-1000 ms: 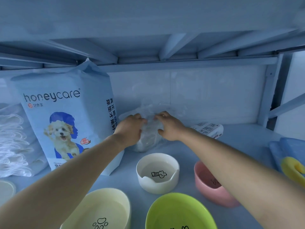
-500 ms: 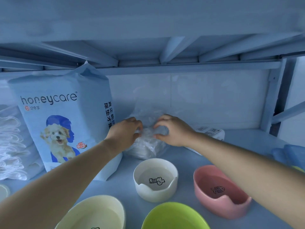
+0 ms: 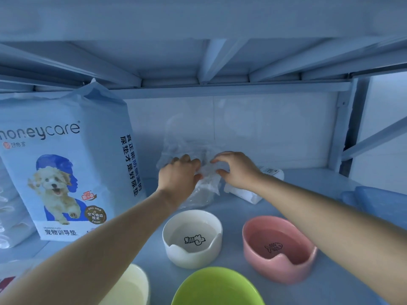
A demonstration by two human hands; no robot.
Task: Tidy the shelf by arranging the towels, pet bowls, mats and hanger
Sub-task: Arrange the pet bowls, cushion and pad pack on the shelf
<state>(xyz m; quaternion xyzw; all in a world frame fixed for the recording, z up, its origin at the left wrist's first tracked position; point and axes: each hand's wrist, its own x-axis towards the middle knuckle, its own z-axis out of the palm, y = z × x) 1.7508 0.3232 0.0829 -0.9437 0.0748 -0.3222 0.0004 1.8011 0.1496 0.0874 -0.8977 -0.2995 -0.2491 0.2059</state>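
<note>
A crinkled clear plastic pack (image 3: 206,183) stands near the back wall of the shelf (image 3: 308,186). My left hand (image 3: 179,176) and my right hand (image 3: 236,170) both pinch its top, side by side. To its right lies a white wrapped pack (image 3: 269,175), partly hidden by my right wrist. In front stand a white pet bowl (image 3: 192,238), a pink pet bowl (image 3: 278,249), a green bowl (image 3: 217,287) and a cream bowl (image 3: 132,287). A tall honeycare pet pad bag (image 3: 63,164) stands upright at the left.
Stacked white pads in clear wrap (image 3: 8,219) sit at the far left beside the bag. A blue object (image 3: 378,203) lies at the right edge. The upper shelf (image 3: 198,18) hangs low overhead, and a shelf post (image 3: 343,128) stands at the back right.
The view has tilted down and shifted slightly right. Both hands stay on the clear pack, with fingers now gathered tighter on its top. The pink bowl shows fully.
</note>
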